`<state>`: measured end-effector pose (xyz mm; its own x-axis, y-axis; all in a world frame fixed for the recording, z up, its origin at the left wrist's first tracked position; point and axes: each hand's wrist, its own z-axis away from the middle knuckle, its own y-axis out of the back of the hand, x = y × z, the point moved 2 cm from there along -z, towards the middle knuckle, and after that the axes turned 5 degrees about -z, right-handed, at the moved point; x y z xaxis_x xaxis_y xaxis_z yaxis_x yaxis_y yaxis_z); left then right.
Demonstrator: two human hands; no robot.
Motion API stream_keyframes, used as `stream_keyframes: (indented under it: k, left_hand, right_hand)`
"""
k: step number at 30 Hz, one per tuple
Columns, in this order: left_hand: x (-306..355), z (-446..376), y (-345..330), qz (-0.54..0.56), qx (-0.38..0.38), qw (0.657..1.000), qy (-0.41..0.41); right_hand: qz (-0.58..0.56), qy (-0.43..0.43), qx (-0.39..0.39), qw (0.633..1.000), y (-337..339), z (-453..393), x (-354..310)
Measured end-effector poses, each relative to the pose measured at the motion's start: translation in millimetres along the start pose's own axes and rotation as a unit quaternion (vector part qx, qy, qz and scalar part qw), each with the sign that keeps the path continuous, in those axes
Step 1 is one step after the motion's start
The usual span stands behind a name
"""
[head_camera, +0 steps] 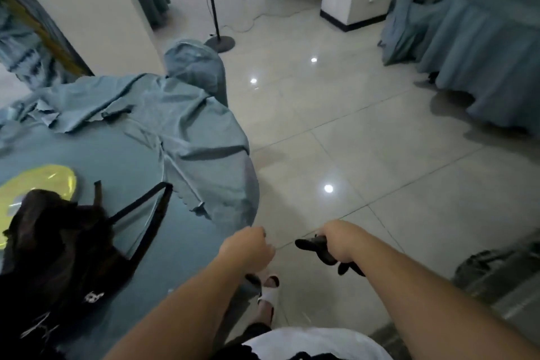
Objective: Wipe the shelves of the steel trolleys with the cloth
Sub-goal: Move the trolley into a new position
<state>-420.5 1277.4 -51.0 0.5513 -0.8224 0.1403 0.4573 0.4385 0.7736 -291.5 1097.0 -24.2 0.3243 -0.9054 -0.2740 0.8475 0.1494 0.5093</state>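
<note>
We see no trolley yet — our right hand grips a dark cloth, our left hand curled closed, seemingly empty — next, reaching a shelf.

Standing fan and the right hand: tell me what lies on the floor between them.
In the head view, only bare glossy floor tile with light reflections lies between the standing fan and the right hand.

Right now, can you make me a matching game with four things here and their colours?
Things:
1. plate
2. bag
3. sandal
4. tablecloth

Colours:
A. white
B. blue-grey
C. yellow
D. black

Pairs: 1-C, 2-D, 3-A, 4-B
</note>
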Motion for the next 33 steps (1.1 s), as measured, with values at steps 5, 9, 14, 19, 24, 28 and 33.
stream_keyframes:
  k: [5, 9, 14, 19, 24, 28, 33]
  left_hand:
    - [53.3, -106.1, 68.8, -0.039, -0.013, 0.995, -0.089]
    - [105.9, -170.3, 107.6, -0.115, -0.035, 0.979, -0.162]
    - [190.0, -220.8, 126.3, -0.198, -0.053, 0.951, -0.233]
    - [298.9, -265.2, 134.7, -0.252, -0.053, 0.919, -0.299]
    - [422.0, -290.9, 144.8, -0.304, -0.051, 0.885, -0.348]
    - [520.3, -301.3, 158.6, -0.308, -0.044, 0.866, -0.391]
    - [615.5, -322.5, 155.9, -0.357, -0.083, 0.825, -0.43]
  right_hand:
    - [-0.096, -0.061, 0.045, 0.992, 85.0, -35.4, 30.3]
    - [-0.185, -0.106, 0.082, 0.974, 121.7, -49.8, 67.7]
    - [-0.246, -0.169, 0.103, 0.949, 129.0, -51.9, 144.9]
    - [-0.32, -0.226, 0.137, 0.91, 137.5, -54.3, 237.6]
    - [-0.365, -0.25, 0.127, 0.888, 172.0, -59.1, 331.4]
    - [-0.399, -0.239, 0.171, 0.869, 228.2, -57.8, 400.2]
    - [-0.454, -0.249, 0.216, 0.828, 266.1, -52.5, 459.4]
